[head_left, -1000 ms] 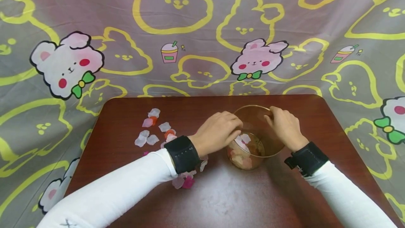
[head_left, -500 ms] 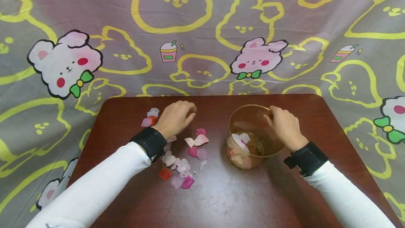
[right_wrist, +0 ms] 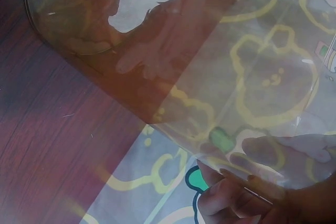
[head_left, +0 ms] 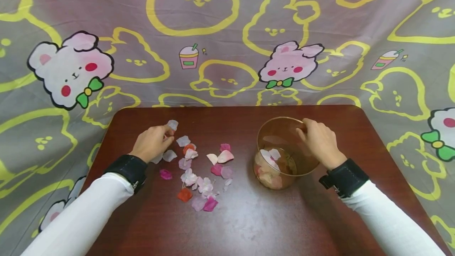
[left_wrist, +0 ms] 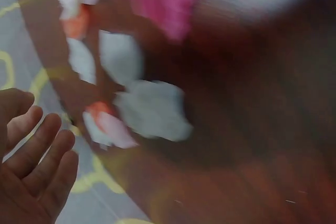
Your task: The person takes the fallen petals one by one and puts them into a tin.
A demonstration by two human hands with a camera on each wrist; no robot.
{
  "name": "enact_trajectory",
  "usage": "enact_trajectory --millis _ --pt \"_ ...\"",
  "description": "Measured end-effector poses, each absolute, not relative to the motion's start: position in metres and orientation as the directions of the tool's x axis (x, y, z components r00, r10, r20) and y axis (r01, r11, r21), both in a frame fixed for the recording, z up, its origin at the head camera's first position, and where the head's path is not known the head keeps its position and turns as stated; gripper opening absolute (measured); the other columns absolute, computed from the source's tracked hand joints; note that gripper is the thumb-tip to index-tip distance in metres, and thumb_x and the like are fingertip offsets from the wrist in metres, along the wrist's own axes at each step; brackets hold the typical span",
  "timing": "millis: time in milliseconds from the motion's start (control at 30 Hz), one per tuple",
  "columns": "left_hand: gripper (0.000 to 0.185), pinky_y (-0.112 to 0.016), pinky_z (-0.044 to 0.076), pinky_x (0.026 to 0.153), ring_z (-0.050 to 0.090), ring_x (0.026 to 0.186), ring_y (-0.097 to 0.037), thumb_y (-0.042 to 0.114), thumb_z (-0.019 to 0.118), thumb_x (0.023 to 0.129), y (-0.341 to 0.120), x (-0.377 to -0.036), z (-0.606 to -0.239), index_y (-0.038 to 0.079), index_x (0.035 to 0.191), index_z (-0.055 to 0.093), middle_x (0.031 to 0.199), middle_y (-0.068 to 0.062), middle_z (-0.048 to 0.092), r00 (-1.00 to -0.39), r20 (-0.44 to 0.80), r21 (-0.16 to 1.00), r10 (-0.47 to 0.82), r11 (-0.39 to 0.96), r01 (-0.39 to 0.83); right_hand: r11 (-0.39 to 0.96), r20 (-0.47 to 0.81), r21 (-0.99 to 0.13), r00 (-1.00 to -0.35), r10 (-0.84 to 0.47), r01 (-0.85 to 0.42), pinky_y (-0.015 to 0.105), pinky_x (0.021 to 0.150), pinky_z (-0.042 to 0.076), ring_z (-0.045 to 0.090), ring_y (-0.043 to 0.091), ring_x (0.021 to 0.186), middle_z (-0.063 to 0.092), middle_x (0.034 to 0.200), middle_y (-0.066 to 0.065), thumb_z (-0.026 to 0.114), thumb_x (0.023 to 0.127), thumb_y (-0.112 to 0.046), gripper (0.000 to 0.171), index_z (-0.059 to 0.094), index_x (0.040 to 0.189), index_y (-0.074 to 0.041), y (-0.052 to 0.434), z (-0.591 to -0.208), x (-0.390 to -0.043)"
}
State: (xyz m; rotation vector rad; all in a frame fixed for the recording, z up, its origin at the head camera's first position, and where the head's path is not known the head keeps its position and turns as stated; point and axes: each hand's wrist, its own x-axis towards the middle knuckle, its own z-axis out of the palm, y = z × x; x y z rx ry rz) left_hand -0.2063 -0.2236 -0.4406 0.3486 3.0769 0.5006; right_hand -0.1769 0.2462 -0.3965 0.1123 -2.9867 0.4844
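My left hand (head_left: 151, 143) is over the petals at the table's far left, its fingers loosely bent and close to a whitish petal (head_left: 173, 124). In the left wrist view, nothing shows between the fingers (left_wrist: 42, 153); pale petals (left_wrist: 155, 111) and a pink petal (left_wrist: 118, 132) lie beyond them. With fingers and thumb, my right hand (head_left: 321, 145) grips the rim of a clear amber bowl (head_left: 305, 159) at its far right side. White petals (head_left: 271, 158) and other pale or reddish petals are inside the bowl. The right wrist view shows the fingers (right_wrist: 218, 198) through its clear wall.
Loose petals and blossoms (head_left: 205, 185) in white, pink, orange and magenta lie scattered left of the bowl. The dark wooden table (head_left: 245, 228) has rounded far corners. Behind it hangs a patterned cloth (head_left: 227, 19).
My left hand has come away from over the bowl and travelled left across the table to the far petals. My right hand and the bowl have stayed in place.
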Motion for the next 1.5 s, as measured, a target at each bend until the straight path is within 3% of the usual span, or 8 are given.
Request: enact_trajectory --millis 233,433,900,1500 --pt "0.028 -0.045 0.052 0.067 0.058 0.07 -0.023 0.023 0.077 0.087 -0.254 -0.195 -0.461 0.0 0.102 0.071 0.087 -0.013 0.072 -0.98 -0.085 0.26 0.182 0.953 0.154 0.947 0.127 -0.31 -0.991 -0.052 -0.089 0.034 0.047 0.035 0.055 0.025 0.057 0.054 0.063 0.006 0.066 0.097 -0.021 0.019 0.06 0.084 -0.008 0.247 -0.397 -0.177" --pt "0.035 -0.045 0.052 0.068 0.057 0.071 -0.022 0.029 0.084 0.081 -0.266 -0.189 -0.469 0.002 0.098 0.071 0.085 -0.01 0.07 -0.974 -0.146 0.223 0.174 0.965 0.139 0.947 0.127 -0.31 -0.991 -0.05 -0.087 0.034 0.047 0.034 0.053 0.025 0.057 0.052 0.063 0.006 0.065 0.097 -0.02 0.019 0.059 0.084 -0.008 0.248 -0.397 -0.176" --pt "0.009 -0.053 0.055 0.072 0.065 0.075 -0.027 0.012 0.074 0.089 -0.271 -0.187 -0.469 0.004 0.091 0.073 0.086 -0.013 0.072 -0.966 -0.017 0.198 0.257 0.948 0.249 0.948 0.121 -0.308 -0.991 -0.049 -0.085 0.035 0.048 0.036 0.056 0.026 0.059 0.056 0.065 0.007 0.066 0.097 -0.021 0.018 0.06 0.086 -0.007 0.248 -0.398 -0.178" --pt "0.014 -0.05 0.055 0.068 0.063 0.074 -0.025 0.011 0.069 0.092 -0.232 -0.205 -0.42 0.001 0.102 0.071 0.091 -0.014 0.073 -0.952 0.106 0.172 0.288 0.937 0.303 0.945 0.117 -0.314 -0.992 -0.057 -0.091 0.034 0.048 0.035 0.054 0.024 0.058 0.053 0.063 0.005 0.066 0.097 -0.02 0.019 0.059 0.084 -0.008 0.246 -0.397 -0.177"
